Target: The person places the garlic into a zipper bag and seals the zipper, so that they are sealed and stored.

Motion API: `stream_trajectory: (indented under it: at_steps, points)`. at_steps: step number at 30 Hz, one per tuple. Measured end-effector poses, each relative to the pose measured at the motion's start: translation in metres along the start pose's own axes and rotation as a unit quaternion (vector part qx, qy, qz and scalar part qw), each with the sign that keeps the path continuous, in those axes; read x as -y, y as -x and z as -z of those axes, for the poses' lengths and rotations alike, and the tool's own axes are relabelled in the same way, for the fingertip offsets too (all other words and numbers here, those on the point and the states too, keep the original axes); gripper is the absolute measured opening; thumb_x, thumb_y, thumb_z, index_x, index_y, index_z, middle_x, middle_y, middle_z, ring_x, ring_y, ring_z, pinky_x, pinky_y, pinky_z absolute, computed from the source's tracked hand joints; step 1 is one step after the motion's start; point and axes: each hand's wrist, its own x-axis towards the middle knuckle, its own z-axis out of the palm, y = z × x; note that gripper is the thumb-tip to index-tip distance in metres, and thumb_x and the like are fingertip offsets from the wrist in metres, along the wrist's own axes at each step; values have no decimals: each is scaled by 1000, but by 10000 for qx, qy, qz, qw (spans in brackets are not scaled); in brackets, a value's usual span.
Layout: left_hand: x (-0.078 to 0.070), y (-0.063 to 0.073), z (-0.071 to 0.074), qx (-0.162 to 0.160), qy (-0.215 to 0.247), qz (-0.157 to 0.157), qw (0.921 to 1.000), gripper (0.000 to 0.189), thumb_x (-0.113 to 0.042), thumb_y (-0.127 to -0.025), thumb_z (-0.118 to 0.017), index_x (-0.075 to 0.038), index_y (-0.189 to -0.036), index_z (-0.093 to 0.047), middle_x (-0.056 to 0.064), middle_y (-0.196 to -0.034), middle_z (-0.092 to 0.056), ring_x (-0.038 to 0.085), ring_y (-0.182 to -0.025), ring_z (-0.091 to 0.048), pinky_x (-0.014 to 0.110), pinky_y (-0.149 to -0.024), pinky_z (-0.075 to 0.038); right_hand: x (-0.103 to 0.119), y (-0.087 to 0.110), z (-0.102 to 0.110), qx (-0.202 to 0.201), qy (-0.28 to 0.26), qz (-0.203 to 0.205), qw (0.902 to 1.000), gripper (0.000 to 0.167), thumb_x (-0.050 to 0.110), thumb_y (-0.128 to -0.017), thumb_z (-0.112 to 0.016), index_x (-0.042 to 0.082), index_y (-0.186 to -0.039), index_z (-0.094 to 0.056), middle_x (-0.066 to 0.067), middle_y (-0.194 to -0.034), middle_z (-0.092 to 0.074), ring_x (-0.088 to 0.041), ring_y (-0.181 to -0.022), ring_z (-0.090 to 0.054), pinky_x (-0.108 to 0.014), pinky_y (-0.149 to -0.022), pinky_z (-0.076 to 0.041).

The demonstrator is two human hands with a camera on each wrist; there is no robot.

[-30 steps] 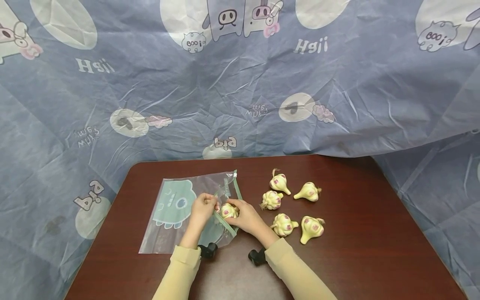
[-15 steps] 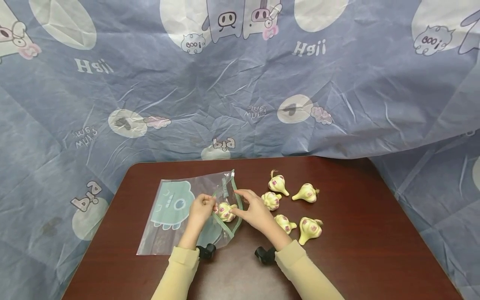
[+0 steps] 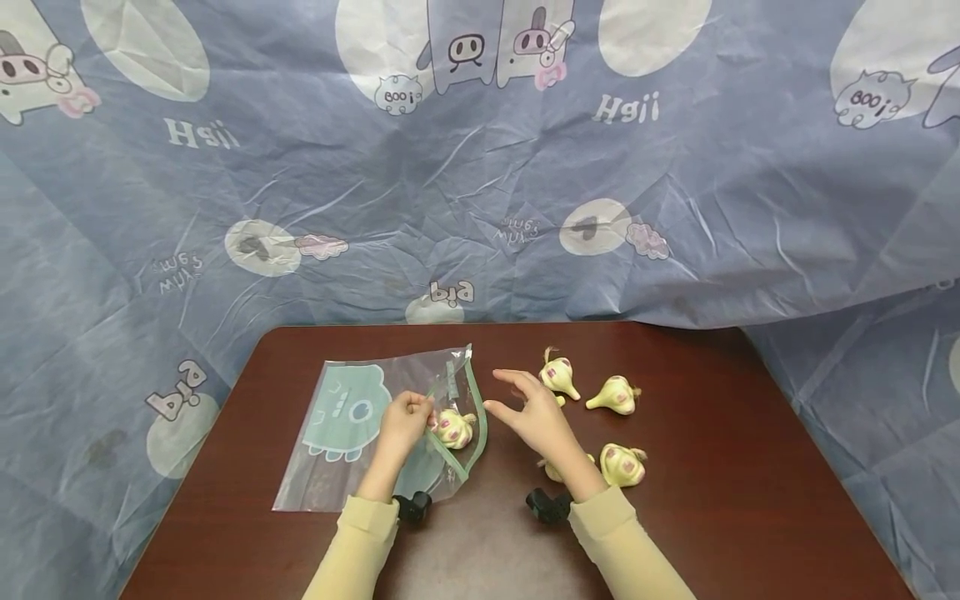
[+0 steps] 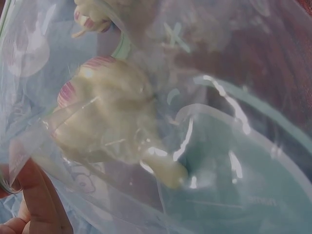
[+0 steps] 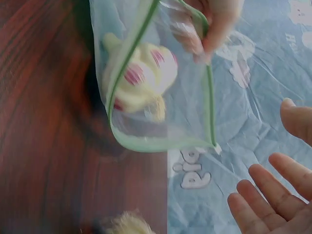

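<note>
A clear zip bag (image 3: 300, 487) with a green rim and a teal cartoon print lies on the table. My left hand (image 3: 402, 421) pinches the upper edge of its mouth, which gapes toward the right. Inside sits a garlic bulb (image 3: 453, 429), just past the opening; the right wrist view shows this garlic bulb (image 5: 141, 78) within the green rim. Through the plastic, the left wrist view shows a garlic bulb (image 4: 107, 112) with its stem pointing inward. My right hand (image 3: 536, 417) is right of the mouth, fingers spread and holding nothing.
Several more garlic bulbs lie to the right: one at the back (image 3: 558, 377), a garlic bulb (image 3: 617, 395) farther right and a garlic bulb (image 3: 624, 465) nearer. My right hand and forearm partly cover others. A patterned blue cloth (image 3: 420, 192) hangs behind the brown table (image 3: 720, 500).
My right hand has let go of the garlic bulb in the bag mouth and drawn back to the right, its fingers opening. The left hand keeps its pinch on the bag edge.
</note>
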Motion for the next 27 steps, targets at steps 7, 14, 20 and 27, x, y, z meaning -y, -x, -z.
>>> stream_trajectory:
  at_steps: [7,14,20,27]
  points:
    - [-1,1,-2,30,-18,45,10000,14,-14,-96,-60,0,-94,-61,4,-71,-69,5,-58,-60,21,-56,-47,-9,6,27,-199,-233,-380,9988,54,32,-88,-75,16,-136,-57,-7,-142,-55,-33,-131,-52,-48,-104,-47]
    - [0,1,-4,78,-108,-8,9999,15,-15,-96,-60,0,-94,-61,3,-71,-69,6,-59,-61,21,-58,-47,-26,17,60,-560,-317,-565,9963,51,25,-90,-73,10,-136,-57,-15,-141,-53,-35,-134,-49,-49,-106,-45]
    - [1,0,-3,45,-124,-22,9999,15,-14,-96,-61,0,-94,-61,5,-72,-69,7,-61,-62,22,-59,-47,-44,30,85,-710,-35,-1017,9923,52,38,-94,-66,13,-139,-54,-12,-144,-51,-35,-135,-48,-50,-107,-44]
    - [4,1,-2,23,-93,-5,10000,14,-13,-96,-61,1,-93,-60,2,-68,-67,5,-58,-60,21,-56,-45,-62,47,102,-1054,-33,-1295,9860,52,42,-96,-63,10,-136,-56,-10,-141,-57,-29,-133,-52,-39,-105,-45]
